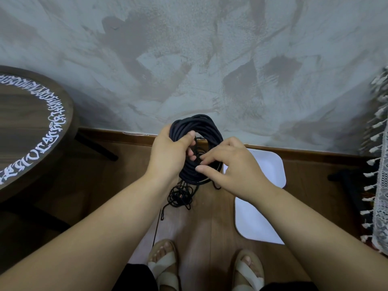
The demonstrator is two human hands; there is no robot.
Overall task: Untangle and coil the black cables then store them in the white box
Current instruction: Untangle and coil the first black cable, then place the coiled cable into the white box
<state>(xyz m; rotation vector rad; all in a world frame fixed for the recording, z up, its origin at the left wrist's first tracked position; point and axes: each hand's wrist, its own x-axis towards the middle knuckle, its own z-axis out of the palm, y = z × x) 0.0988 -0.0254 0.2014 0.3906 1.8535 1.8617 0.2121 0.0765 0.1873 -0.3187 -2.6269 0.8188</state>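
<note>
The left hand [168, 152] is gripping the coil [197, 124] above the floor, just left of the white box [270, 164], fingers curled round its loops. The right hand [228, 164] is touching the lower loops with fingers spread; a pinch cannot be confirmed. Advisable: keeping turns equal and drawing slack gently from the tangle [180, 196] left of the box.

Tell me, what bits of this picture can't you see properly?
Head view, the only one:
Coil: the left hand grips one side and the right hand pinches the near side, hiding its ends.
White box: the right hand and forearm cover its middle, so its contents are unknown.
Tangle on the floor: too small and dark to count cables.
Round table: cut off by the left edge.
</note>
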